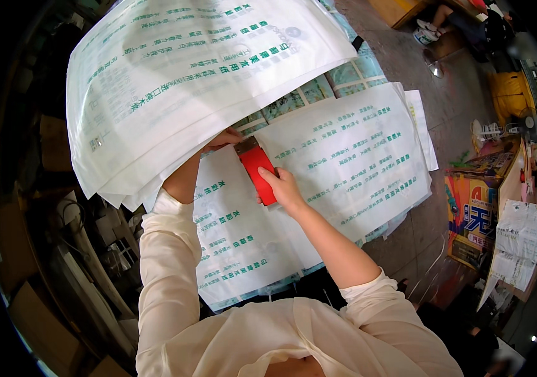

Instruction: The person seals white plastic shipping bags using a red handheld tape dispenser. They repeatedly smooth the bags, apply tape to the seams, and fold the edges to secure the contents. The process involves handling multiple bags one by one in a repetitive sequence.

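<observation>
My right hand (281,188) is closed around a red, block-shaped tool (258,176) with a wide dark end, its thumb lying along the top. That dark end points away from me, over the upper edge of a white sheet with green print (344,157). Near the dark end, the fingers of my left hand (221,139) are drawn together. What they hold, if anything, is hidden. Large white printed sheets (180,81) curve over my left forearm and cover part of the left hand.
Under the sheets shows a patterned, tile-like green surface (300,97). To the right stand a colourful printed carton (473,213) and a small white fan (487,132). A person's leg (437,17) shows at the far right. Long pale pieces (83,251) and boxes crowd the left.
</observation>
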`<state>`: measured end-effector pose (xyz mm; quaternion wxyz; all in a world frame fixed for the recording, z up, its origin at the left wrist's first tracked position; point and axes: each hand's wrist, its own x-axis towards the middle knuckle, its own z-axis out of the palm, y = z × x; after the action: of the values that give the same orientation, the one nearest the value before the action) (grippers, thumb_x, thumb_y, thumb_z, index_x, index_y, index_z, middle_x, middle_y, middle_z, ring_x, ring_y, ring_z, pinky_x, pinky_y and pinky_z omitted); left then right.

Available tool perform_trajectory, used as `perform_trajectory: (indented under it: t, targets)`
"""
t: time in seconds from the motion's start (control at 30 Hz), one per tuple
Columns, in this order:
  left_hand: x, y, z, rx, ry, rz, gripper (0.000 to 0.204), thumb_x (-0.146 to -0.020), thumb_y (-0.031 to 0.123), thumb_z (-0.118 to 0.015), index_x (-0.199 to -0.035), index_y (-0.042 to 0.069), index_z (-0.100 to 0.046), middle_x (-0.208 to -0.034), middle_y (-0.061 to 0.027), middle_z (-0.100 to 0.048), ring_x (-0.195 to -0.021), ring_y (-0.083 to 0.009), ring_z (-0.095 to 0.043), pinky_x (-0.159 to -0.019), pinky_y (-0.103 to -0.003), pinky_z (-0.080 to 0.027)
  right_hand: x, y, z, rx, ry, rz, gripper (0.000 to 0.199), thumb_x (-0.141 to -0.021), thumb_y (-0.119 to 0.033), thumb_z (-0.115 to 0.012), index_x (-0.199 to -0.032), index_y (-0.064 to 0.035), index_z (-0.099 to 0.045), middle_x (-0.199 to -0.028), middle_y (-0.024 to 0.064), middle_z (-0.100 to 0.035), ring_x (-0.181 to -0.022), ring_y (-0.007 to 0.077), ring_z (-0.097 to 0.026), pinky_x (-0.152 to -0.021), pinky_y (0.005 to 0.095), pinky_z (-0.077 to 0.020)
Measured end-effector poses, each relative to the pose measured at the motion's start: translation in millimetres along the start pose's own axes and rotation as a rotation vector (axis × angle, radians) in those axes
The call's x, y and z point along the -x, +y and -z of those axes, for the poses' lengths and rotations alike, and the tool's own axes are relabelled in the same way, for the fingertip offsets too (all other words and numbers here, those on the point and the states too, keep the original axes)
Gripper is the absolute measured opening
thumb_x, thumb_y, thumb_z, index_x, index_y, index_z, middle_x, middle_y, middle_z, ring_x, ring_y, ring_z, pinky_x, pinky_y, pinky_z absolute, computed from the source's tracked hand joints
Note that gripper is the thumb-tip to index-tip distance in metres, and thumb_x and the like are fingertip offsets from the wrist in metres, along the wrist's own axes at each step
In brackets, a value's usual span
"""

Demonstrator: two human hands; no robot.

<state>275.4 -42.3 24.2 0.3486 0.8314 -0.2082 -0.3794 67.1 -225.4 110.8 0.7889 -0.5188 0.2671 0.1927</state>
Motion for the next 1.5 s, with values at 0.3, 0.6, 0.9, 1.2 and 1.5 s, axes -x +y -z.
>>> perform_trajectory:
  t: [0.3,0.6,0.9,1.2,1.5]
  targets:
    - [-4,1,-2,-0.001,-0.049,-0.007,0.026,-0.085,0.021,-0.068,-0.100,-0.001,-0.068,-0.086,-0.0088,-0.066,-0.079,-0.0154,-0.058,-0.073,-0.028,-0.046,3,3,0,-0.044,-0.001,0.023,0.037,-0.094,-0.033,-0.062,-0.098,0.0027,-0.054,-0.074,0.0118,-0.062,-0.057,0.0210,-0.064,-0.053,0.0338,-0.0539]
    - [-7,-1,2,-0.007,-0.073,-0.026,0.025,-0.084,0.021,-0.068,-0.097,-0.001,-0.069,-0.082,-0.0070,-0.065,-0.075,-0.0133,-0.056,-0.069,-0.028,-0.046,3,6,-3,-0.040,0.005,0.036,0.038,-0.093,-0.035,-0.062,-0.101,0.0021,-0.055,-0.078,0.0115,-0.063,-0.059,0.0204,-0.064,-0.054,0.0337,-0.0550]
    - [-8,6,-5,-0.013,-0.157,-0.036,0.025,-0.084,0.021,-0.069,-0.094,-0.001,-0.071,-0.078,-0.0053,-0.065,-0.071,-0.0113,-0.055,-0.066,-0.027,-0.045,8,4,-1,-0.031,-0.024,0.048,0.035,-0.095,-0.031,-0.060,-0.102,0.0026,-0.055,-0.080,0.0113,-0.063,-0.063,0.0208,-0.066,-0.058,0.0338,-0.0556]
    - [3,6,-21,0.059,0.043,-0.033,0.021,-0.081,0.020,-0.071,-0.087,0.000,-0.074,-0.063,0.0018,-0.058,-0.061,-0.0056,-0.046,-0.056,-0.026,-0.041,12,2,1,-0.039,-0.043,0.011,0.032,-0.095,-0.029,-0.058,-0.102,0.0026,-0.055,-0.082,0.0120,-0.064,-0.066,0.0216,-0.066,-0.062,0.0349,-0.0566]
    - [17,37,-17,0.030,0.011,0.054,0.029,-0.076,0.028,-0.079,-0.087,0.001,-0.075,-0.067,-0.0003,-0.064,-0.060,-0.0070,-0.048,-0.058,-0.027,-0.042,43,9,6,0.028,-0.025,-0.056,0.036,-0.096,-0.033,-0.056,-0.101,0.0029,-0.057,-0.081,0.0110,-0.064,-0.066,0.0210,-0.066,-0.062,0.0326,-0.0542]
